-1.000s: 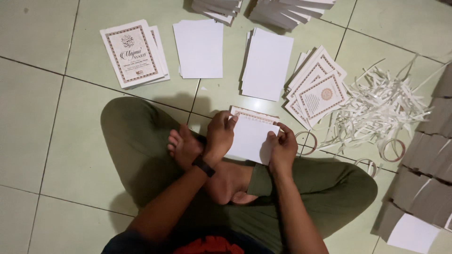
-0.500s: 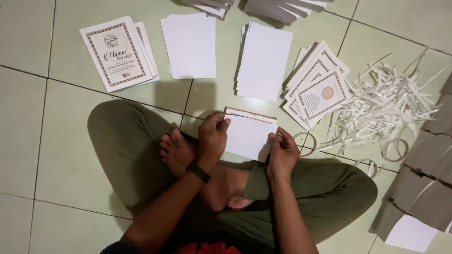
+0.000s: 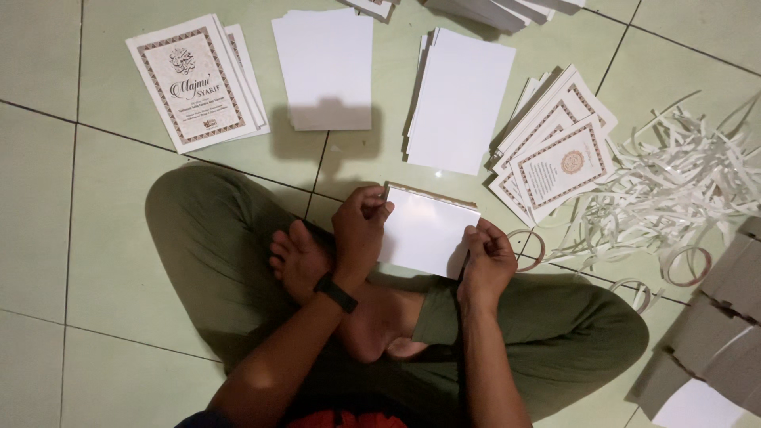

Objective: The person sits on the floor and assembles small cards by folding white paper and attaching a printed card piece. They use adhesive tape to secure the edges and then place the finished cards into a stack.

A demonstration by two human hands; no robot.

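Two hands, left hand [image 3: 361,230] and right hand [image 3: 487,257], pinch white booklet [image 3: 428,230] (opposite edges).

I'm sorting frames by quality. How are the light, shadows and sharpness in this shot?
Head view: dim, warm light; sharp overall, with no motion blur on the left hand or right hand. A dark shadow falls across the blank stack and onto the floor tile below it. The white sheet they hold is bright, nearly featureless.

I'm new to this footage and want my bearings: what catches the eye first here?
At centre, the left hand and right hand hold a white booklet over crossed legs. Above it, paper stacks fan across the tiled floor, and a heap of white paper strips lies at right.
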